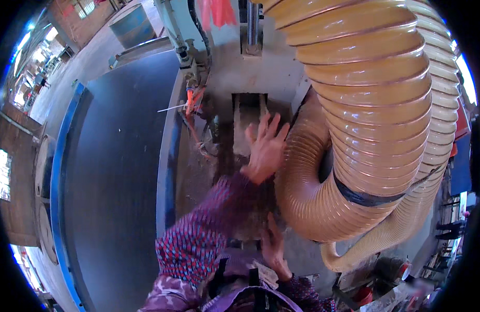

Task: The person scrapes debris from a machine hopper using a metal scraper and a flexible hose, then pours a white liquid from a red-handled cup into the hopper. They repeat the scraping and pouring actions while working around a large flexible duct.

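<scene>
My left hand [266, 153] reaches forward in a patterned purple sleeve [195, 236], its fingers spread and holding nothing. It is over a dusty surface just before a dark rectangular slot [250, 100] in a pale machine body [234, 73]. Close by on its right curves a thick amber ribbed hose [305, 166]; whether the hand touches it I cannot tell. Nearer my body, my right hand [274, 249] is raised, fingers stretched out and apart, with nothing seen in it. The hose bend lies ahead of it and to its right.
A wide dark conveyor belt [115, 171] with blue edges runs along the left. Cables and an orange fitting [190, 99] hang at its inner side. Another ribbed hose [437, 99] stands at the right. A large drum [131, 28] is at the far left.
</scene>
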### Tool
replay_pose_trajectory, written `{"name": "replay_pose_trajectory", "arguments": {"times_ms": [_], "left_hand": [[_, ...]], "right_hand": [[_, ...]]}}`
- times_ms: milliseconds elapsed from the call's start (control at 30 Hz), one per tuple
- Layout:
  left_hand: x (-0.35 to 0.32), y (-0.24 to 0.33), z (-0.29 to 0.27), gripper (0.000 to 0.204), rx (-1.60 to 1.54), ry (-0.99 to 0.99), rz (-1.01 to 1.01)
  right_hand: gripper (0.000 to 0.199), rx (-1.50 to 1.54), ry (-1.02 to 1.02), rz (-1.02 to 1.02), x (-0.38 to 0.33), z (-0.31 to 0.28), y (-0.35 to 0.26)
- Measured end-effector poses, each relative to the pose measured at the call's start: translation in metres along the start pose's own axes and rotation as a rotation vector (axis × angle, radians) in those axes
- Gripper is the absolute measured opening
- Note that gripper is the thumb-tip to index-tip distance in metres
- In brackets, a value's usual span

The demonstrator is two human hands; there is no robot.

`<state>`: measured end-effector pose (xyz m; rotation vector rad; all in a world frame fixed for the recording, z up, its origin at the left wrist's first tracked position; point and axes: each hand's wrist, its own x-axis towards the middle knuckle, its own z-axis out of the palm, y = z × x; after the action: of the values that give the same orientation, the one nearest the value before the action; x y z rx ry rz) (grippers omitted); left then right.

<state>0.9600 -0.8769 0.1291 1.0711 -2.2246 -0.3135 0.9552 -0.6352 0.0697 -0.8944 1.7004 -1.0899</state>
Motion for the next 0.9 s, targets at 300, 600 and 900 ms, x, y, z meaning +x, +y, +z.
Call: {"name": "replay_pose_trajectory", "arguments": {"times_ms": [300,600,900], "left_hand": [[-0.164,0.019,-0.062,0.04,-0.933,0.009,-0.746],[-0.129,-0.004,-0.017,0.023,-1.715,-0.059,-0.963],[-0.118,-0.008,-0.003,0.018,-2.432,-0.051,-1.111]], "right_hand": [[0.046,-0.123,-0.04,-0.178,0.01,0.004,-0.019],[0.057,-0.501,0.01,-0.296,0.035,0.023,-0.077],[0.058,-0.337,-0.078,-0.059,0.031,0.02,-0.101]]}}
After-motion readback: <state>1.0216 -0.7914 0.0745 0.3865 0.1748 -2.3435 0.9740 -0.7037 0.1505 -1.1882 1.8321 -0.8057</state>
